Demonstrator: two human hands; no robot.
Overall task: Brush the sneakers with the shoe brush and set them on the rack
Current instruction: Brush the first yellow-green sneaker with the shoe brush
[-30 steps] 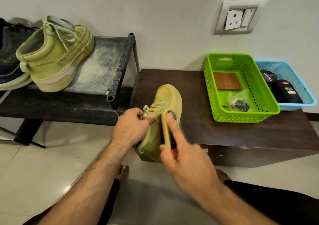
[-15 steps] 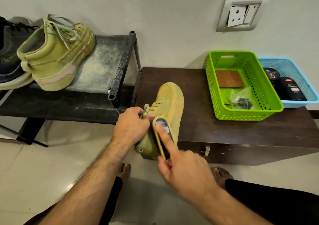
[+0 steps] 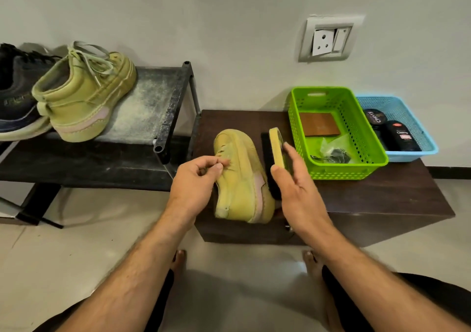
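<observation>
At the far left, a dark sneaker (image 3: 15, 97) sits on the black rack (image 3: 163, 107), cut off by the frame edge, and just to its right, touching it, stands an olive-green high-top sneaker (image 3: 84, 97) with its heel toward the viewer and its laces loose on top. The rack's shelf to the right of that shoe is dusted with pale powder. Right of the rack stands a low dark wooden bench (image 3: 382, 194), and on its near left part the second olive-green sneaker (image 3: 239, 178) rests with its toe pointing away. The left hand (image 3: 193, 181) hovers at the shoe's left side, thumb and fingertips drawn together at the lace area; whether they actually pinch a lace cannot be told. Just beside the sneaker's right side, the right hand (image 3: 298, 191) clasps the shoe brush (image 3: 276, 150), tan back facing right and dark bristles turned toward the shoe. Farther right on the bench sits a green basket (image 3: 341, 171) holding a brown card and a clear bag, and touching it on the right a blue basket (image 3: 418, 150) with dark polish containers.
</observation>
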